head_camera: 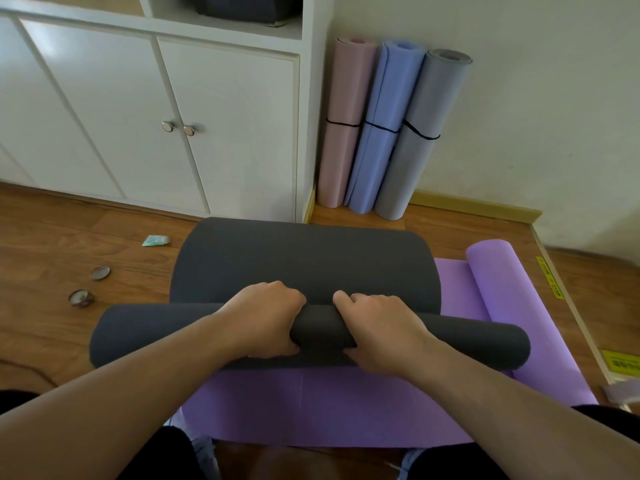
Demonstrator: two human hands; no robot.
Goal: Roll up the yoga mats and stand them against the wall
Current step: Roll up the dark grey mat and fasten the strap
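Wood floor (52,323); three rolled mats (375,133) stood against wall (536,98). Dark mat (304,265), half rolled, gripped by left hand (263,317) and right hand (377,327), laid over purple mat (311,410).

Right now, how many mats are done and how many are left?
Three look done: pink mat, blue mat and grey mat stand rolled at the wall. In hand: left hand and right hand grip the half-rolled dark mat. Left: the purple mat underneath.
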